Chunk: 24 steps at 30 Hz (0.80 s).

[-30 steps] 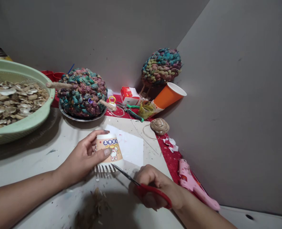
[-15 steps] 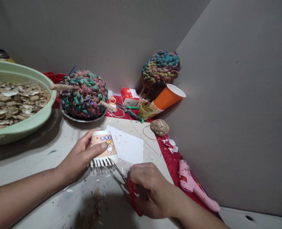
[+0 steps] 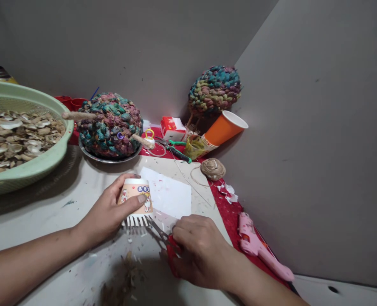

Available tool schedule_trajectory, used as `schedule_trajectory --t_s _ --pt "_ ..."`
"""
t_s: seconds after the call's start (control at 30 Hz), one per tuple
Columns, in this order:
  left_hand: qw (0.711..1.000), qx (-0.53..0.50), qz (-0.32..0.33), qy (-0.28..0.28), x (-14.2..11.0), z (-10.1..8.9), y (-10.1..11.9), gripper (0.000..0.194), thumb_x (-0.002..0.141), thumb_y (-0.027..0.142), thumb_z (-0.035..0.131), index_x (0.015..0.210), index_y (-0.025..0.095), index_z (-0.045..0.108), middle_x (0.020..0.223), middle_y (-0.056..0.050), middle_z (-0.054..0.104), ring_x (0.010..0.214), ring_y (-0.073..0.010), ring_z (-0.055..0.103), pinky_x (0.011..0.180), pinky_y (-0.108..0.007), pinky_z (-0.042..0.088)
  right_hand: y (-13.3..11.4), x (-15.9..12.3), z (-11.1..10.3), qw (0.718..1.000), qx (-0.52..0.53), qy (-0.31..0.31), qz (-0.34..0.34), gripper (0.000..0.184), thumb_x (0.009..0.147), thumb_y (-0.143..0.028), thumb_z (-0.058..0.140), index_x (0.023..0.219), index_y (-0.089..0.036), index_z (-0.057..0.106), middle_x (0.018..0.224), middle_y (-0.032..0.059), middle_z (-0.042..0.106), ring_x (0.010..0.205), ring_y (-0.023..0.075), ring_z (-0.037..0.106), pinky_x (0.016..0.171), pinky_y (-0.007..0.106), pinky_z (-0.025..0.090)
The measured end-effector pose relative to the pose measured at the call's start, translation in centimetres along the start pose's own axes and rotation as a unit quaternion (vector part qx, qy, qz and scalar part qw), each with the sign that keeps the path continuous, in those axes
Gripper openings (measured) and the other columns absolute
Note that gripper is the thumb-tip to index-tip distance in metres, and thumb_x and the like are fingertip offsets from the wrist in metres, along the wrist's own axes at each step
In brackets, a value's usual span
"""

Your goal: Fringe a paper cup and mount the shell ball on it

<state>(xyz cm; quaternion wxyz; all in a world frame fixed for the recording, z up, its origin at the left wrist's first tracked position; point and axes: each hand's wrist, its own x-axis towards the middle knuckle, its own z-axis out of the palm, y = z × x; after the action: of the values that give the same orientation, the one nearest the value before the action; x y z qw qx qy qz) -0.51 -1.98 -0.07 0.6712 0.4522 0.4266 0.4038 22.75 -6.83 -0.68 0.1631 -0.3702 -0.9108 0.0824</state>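
Paper cup (image 3: 136,191), inverted over the surface (image 3: 54,212): at its left, the left hand's (image 3: 110,208) grip pinches the wall between thumb and fingers; a light squeeze, clear of the cutting line, should avoid buckling. At the fringe's right end, scissors (image 3: 161,233) meet the lower edge; matching the neighbouring strips should keep cuts even. Rightmost, the right hand's (image 3: 201,250) grip is curled round the scissor handles.

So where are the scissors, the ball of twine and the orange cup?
Scissors (image 3: 161,232), head view: on the metal blades.
Ball of twine (image 3: 213,169), head view: middle of the wound strands.
Orange cup (image 3: 223,129), head view: on its outer side wall.
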Motion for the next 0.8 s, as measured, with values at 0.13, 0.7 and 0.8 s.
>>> schedule_trajectory --t_s 0.13,0.7,0.8 --pt "1.000 0.010 -0.005 -0.019 -0.2 0.2 0.0 0.044 0.082 0.041 0.075 0.117 0.023 0.055 0.095 -0.003 0.070 0.083 -0.0218 0.067 0.071 -0.030 0.052 -0.1 -0.1 0.1 1.000 -0.012 -0.001 0.000 0.019 0.083 -0.022 0.050 0.064 -0.019 0.049 0.058 -0.0002 0.052 0.053 0.0137 0.040 0.055 0.029 0.024" --pt "0.999 0.026 -0.024 -0.012 -0.1 0.5 0.1 0.049 0.078 0.040 0.077 0.115 0.020 0.052 0.085 -0.002 0.068 0.074 -0.0194 0.065 0.065 -0.029 0.049 -0.2 -0.4 1.0 1.000 0.008 0.021 -0.019 0.013 0.071 -0.015 0.050 0.059 -0.019 0.047 0.054 -0.0014 0.054 0.049 0.0124 0.039 0.054 0.031 0.023" --pt "0.999 0.029 -0.025 -0.010 -0.1 0.5 0.2 0.049 0.078 0.040 0.078 0.115 0.020 0.053 0.085 -0.002 0.069 0.074 -0.0197 0.066 0.066 -0.029 0.050 -0.2 -0.4 1.1 1.000 0.014 0.018 -0.012 0.014 0.070 -0.013 0.049 0.059 -0.019 0.045 0.054 -0.0017 0.053 0.050 0.0124 0.037 0.055 0.031 0.022"
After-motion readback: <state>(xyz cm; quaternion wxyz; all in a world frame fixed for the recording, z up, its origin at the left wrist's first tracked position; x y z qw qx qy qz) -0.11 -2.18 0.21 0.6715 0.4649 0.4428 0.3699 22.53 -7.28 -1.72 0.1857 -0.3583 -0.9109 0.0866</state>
